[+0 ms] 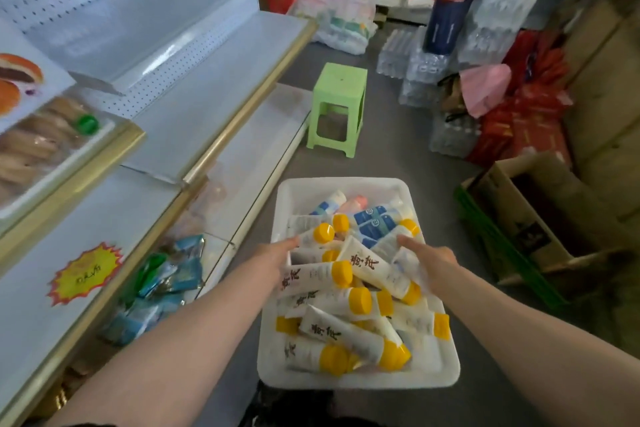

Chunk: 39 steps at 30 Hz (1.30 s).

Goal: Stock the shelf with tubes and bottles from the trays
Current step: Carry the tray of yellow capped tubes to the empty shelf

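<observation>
A white tray [349, 378] sits low in front of me on the grey floor. It is heaped with several white tubes with yellow caps [346, 300]. Some blue-and-white tubes [375, 220] and a pink one [356, 202] lie at its far end. My left hand [277, 255] reaches in over the tray's left side, fingers stretched toward a yellow-capped tube. My right hand [431, 262] reaches in from the right with fingers extended, touching the pile. Neither hand plainly grips a tube. The white shelf [225, 80] with gold edging runs along my left.
A green plastic stool [337, 107] stands in the aisle beyond the tray. Blue snack packets [166, 274] lie on the bottom shelf, and packaged bread [34, 142] on an upper one. An open cardboard box [519, 211], packs of water bottles [415, 62] and red bags crowd the right.
</observation>
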Motion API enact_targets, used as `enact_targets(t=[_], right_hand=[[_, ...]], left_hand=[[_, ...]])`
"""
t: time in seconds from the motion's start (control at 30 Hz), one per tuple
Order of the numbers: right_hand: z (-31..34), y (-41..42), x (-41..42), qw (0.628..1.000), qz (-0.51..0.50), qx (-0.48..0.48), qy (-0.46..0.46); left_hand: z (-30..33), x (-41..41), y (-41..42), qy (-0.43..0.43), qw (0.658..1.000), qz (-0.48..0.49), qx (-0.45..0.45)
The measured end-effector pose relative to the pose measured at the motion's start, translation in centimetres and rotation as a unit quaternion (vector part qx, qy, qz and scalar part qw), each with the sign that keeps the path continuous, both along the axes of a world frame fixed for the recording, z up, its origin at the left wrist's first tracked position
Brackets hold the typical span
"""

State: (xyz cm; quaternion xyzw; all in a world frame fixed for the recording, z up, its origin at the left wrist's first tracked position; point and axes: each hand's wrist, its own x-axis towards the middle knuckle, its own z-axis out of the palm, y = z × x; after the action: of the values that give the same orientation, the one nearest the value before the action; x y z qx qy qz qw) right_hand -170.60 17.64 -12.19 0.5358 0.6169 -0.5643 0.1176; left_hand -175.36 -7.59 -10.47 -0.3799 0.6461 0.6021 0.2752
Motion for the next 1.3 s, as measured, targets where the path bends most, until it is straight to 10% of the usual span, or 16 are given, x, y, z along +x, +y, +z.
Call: enact_targets(t=[1.3], right_hand=[[-6.7,29.9,-88.4,0.998,0.018,-0.030,-0.046]], left_hand=[[-8.7,-88.4,27.9,-0.041,0.996,0.060,-0.056]])
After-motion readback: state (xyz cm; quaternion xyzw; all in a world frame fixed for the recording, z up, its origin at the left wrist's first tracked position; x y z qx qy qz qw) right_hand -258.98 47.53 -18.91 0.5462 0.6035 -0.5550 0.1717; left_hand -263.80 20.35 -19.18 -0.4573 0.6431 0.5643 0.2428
